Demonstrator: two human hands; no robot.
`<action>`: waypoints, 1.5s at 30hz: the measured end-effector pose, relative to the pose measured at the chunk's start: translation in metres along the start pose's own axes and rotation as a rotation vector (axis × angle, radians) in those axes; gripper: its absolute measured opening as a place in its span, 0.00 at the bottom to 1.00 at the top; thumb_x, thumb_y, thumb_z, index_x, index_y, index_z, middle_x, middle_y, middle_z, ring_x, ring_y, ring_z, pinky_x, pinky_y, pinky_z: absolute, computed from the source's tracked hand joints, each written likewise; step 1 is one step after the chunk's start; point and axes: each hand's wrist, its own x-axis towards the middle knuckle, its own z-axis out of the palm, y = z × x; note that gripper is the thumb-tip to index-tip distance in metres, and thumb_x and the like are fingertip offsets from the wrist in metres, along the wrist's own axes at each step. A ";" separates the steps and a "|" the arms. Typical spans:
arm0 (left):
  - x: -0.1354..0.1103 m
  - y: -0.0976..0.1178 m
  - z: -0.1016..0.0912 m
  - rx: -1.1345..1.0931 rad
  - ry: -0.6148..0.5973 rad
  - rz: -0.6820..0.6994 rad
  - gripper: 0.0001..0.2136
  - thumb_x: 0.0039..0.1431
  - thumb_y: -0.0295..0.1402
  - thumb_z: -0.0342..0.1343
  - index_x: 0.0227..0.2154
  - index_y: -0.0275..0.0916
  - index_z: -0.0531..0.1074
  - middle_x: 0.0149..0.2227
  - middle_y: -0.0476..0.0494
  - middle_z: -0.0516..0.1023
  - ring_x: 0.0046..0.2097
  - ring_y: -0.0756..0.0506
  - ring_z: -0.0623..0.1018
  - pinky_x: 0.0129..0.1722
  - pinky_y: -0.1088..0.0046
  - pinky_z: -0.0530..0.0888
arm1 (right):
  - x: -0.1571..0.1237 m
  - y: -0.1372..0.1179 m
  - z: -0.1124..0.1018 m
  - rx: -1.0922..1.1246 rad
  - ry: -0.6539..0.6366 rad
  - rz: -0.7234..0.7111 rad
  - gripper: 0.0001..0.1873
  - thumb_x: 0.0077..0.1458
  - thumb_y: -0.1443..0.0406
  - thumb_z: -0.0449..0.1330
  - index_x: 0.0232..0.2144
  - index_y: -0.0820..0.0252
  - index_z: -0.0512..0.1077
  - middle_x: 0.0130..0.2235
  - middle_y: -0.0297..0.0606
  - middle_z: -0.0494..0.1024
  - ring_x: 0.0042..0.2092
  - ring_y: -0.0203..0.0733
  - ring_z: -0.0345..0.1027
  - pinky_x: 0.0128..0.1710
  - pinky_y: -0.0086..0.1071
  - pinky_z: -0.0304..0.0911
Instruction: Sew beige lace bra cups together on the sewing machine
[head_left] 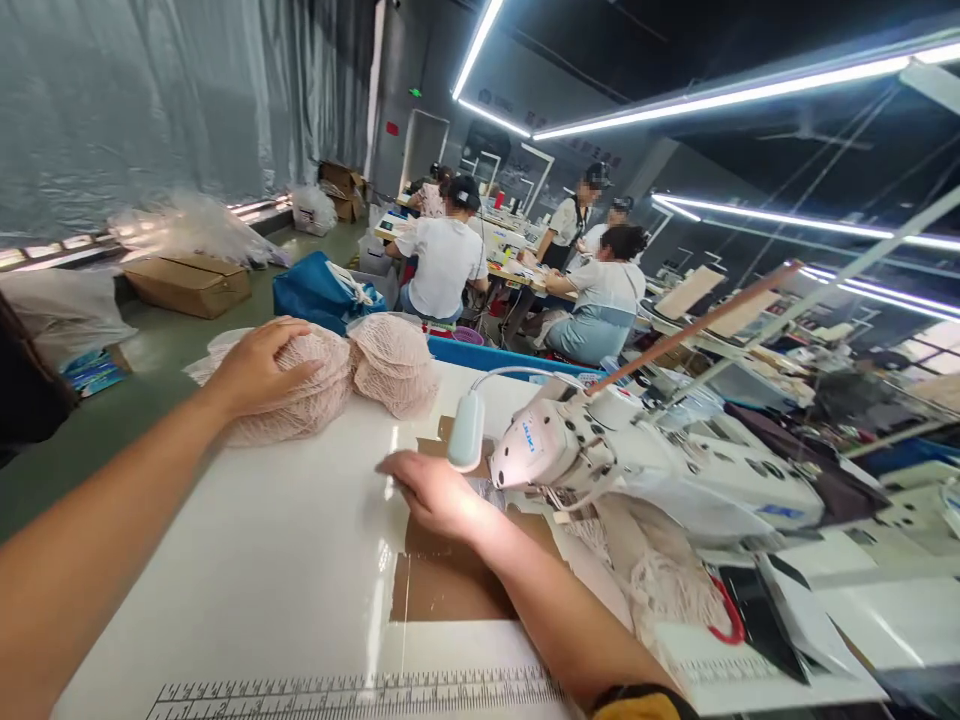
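At the table's far left, my left hand (259, 368) lies over a stack of pale pink lace pieces (319, 385), thumb and fingers apart. A second stack of the same lace (395, 365) stands just right of it. My right hand (442, 495) hovers over the white tabletop (300, 540), left of the sewing machine's head (525, 445). Its fingers point left and their tips are smeared by motion; nothing shows in them. Below its wrist is a brown patch (450, 585) on the table around the machine's needle area.
A small lamp (466, 430) hangs by the machine head. Pink lace (667, 575) and red-handled scissors (727, 612) lie right of my right arm. A printed ruler (360, 697) runs along the front edge. Beyond are a blue bag (319, 290), a cardboard box (187, 283) and several seated people.
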 end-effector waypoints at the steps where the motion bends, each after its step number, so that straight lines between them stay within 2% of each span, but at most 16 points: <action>1: -0.004 0.002 -0.002 0.006 0.006 0.013 0.22 0.59 0.45 0.52 0.51 0.37 0.66 0.59 0.42 0.68 0.61 0.43 0.66 0.64 0.58 0.59 | -0.020 -0.009 -0.006 -0.057 -0.116 0.015 0.22 0.50 0.75 0.52 0.47 0.57 0.70 0.40 0.38 0.78 0.41 0.41 0.73 0.40 0.30 0.67; 3: -0.016 0.010 -0.008 0.009 0.020 0.008 0.19 0.60 0.44 0.53 0.50 0.41 0.66 0.60 0.48 0.68 0.62 0.43 0.65 0.64 0.58 0.59 | -0.064 -0.020 -0.018 -0.166 -0.168 0.111 0.20 0.47 0.75 0.54 0.42 0.57 0.72 0.37 0.38 0.78 0.37 0.42 0.72 0.34 0.30 0.65; 6: -0.040 0.029 -0.020 -0.002 -0.017 -0.124 0.16 0.60 0.47 0.52 0.50 0.52 0.66 0.59 0.59 0.69 0.60 0.43 0.68 0.63 0.58 0.61 | -0.135 -0.018 -0.041 -0.224 0.027 0.408 0.17 0.51 0.74 0.53 0.39 0.53 0.74 0.35 0.34 0.78 0.35 0.39 0.71 0.34 0.28 0.62; 10: -0.072 0.063 -0.024 -0.098 -0.245 -0.270 0.15 0.59 0.53 0.52 0.48 0.63 0.67 0.57 0.68 0.69 0.58 0.41 0.70 0.52 0.64 0.72 | -0.214 0.006 -0.069 -0.461 0.386 0.872 0.15 0.55 0.64 0.57 0.45 0.60 0.73 0.48 0.49 0.76 0.36 0.46 0.71 0.33 0.34 0.60; 13: -0.090 0.096 -0.013 -0.127 -0.406 -0.267 0.15 0.57 0.54 0.53 0.46 0.64 0.69 0.57 0.68 0.71 0.59 0.40 0.70 0.38 0.72 0.74 | -0.251 0.022 -0.078 -0.411 0.411 1.038 0.10 0.54 0.65 0.56 0.36 0.62 0.74 0.36 0.48 0.78 0.32 0.48 0.70 0.30 0.35 0.57; 18: -0.106 0.163 0.016 -0.263 -0.655 -0.088 0.15 0.59 0.50 0.53 0.47 0.58 0.71 0.56 0.57 0.74 0.58 0.39 0.70 0.29 0.78 0.73 | -0.275 0.027 -0.076 -0.305 0.546 0.991 0.11 0.58 0.61 0.52 0.31 0.60 0.70 0.31 0.41 0.76 0.34 0.45 0.69 0.33 0.34 0.58; 22: -0.113 0.216 0.044 -0.506 -0.868 0.038 0.16 0.62 0.45 0.53 0.49 0.46 0.73 0.54 0.43 0.75 0.54 0.39 0.73 0.49 0.66 0.74 | -0.280 0.012 -0.078 -0.175 0.722 0.866 0.13 0.62 0.58 0.49 0.31 0.58 0.67 0.30 0.34 0.73 0.33 0.39 0.66 0.34 0.31 0.60; 24: -0.115 0.242 0.064 -0.679 -0.974 0.001 0.18 0.63 0.45 0.53 0.51 0.43 0.72 0.54 0.40 0.74 0.54 0.40 0.74 0.53 0.63 0.73 | -0.278 0.000 -0.077 -0.088 0.835 0.748 0.11 0.61 0.59 0.51 0.31 0.57 0.67 0.29 0.32 0.72 0.32 0.38 0.65 0.34 0.31 0.60; 26: -0.115 0.268 0.090 -0.892 -1.038 -0.116 0.20 0.62 0.46 0.54 0.52 0.41 0.71 0.54 0.38 0.74 0.55 0.40 0.74 0.54 0.62 0.72 | -0.273 -0.012 -0.071 -0.042 0.827 0.619 0.06 0.59 0.62 0.52 0.31 0.56 0.67 0.30 0.33 0.72 0.32 0.38 0.65 0.34 0.31 0.60; 28: -0.114 0.293 0.121 -1.107 -0.976 -0.276 0.21 0.59 0.46 0.58 0.51 0.40 0.71 0.55 0.38 0.73 0.54 0.42 0.74 0.54 0.63 0.72 | -0.268 -0.023 -0.061 -0.049 0.643 0.492 0.04 0.55 0.68 0.53 0.32 0.56 0.67 0.31 0.35 0.74 0.33 0.40 0.67 0.35 0.32 0.61; 30: -0.113 0.316 0.150 -1.256 -0.956 -0.419 0.22 0.55 0.48 0.61 0.45 0.37 0.73 0.49 0.36 0.76 0.48 0.43 0.77 0.49 0.66 0.74 | -0.263 -0.033 -0.048 -0.079 0.424 0.398 0.11 0.47 0.72 0.53 0.34 0.55 0.68 0.34 0.37 0.76 0.37 0.42 0.69 0.37 0.33 0.61; 34: -0.112 0.350 0.196 -1.238 -0.894 -0.470 0.22 0.48 0.48 0.65 0.36 0.33 0.74 0.34 0.38 0.78 0.36 0.43 0.78 0.38 0.67 0.75 | -0.265 -0.042 -0.027 -0.100 0.156 0.329 0.17 0.42 0.73 0.56 0.38 0.56 0.69 0.37 0.38 0.77 0.39 0.44 0.70 0.38 0.33 0.61; 36: -0.112 0.357 0.210 -1.184 -0.849 -0.451 0.20 0.49 0.47 0.64 0.34 0.33 0.74 0.30 0.41 0.77 0.33 0.45 0.77 0.35 0.68 0.74 | -0.272 -0.041 -0.024 -0.087 0.118 0.329 0.18 0.43 0.73 0.56 0.39 0.56 0.69 0.37 0.37 0.77 0.38 0.43 0.70 0.37 0.32 0.62; 38: -0.111 0.358 0.217 -1.097 -0.805 -0.415 0.16 0.51 0.45 0.61 0.31 0.34 0.73 0.26 0.45 0.75 0.30 0.47 0.74 0.31 0.71 0.71 | -0.281 -0.037 -0.028 -0.066 0.210 0.341 0.16 0.45 0.73 0.55 0.38 0.56 0.69 0.36 0.37 0.77 0.37 0.42 0.71 0.36 0.31 0.63; 43: -0.107 0.351 0.212 -0.872 -0.651 -0.300 0.12 0.53 0.41 0.59 0.35 0.37 0.72 0.27 0.49 0.72 0.30 0.47 0.71 0.31 0.72 0.68 | -0.305 -0.014 -0.059 -0.214 0.746 0.538 0.11 0.57 0.64 0.55 0.43 0.55 0.70 0.44 0.45 0.76 0.47 0.48 0.70 0.46 0.40 0.65; 45: -0.106 0.352 0.207 -0.791 -0.631 -0.172 0.14 0.55 0.40 0.57 0.42 0.38 0.72 0.36 0.44 0.76 0.37 0.44 0.74 0.38 0.68 0.71 | -0.312 -0.002 -0.071 -0.310 0.731 0.728 0.18 0.57 0.58 0.57 0.48 0.58 0.69 0.48 0.49 0.75 0.50 0.52 0.69 0.47 0.43 0.64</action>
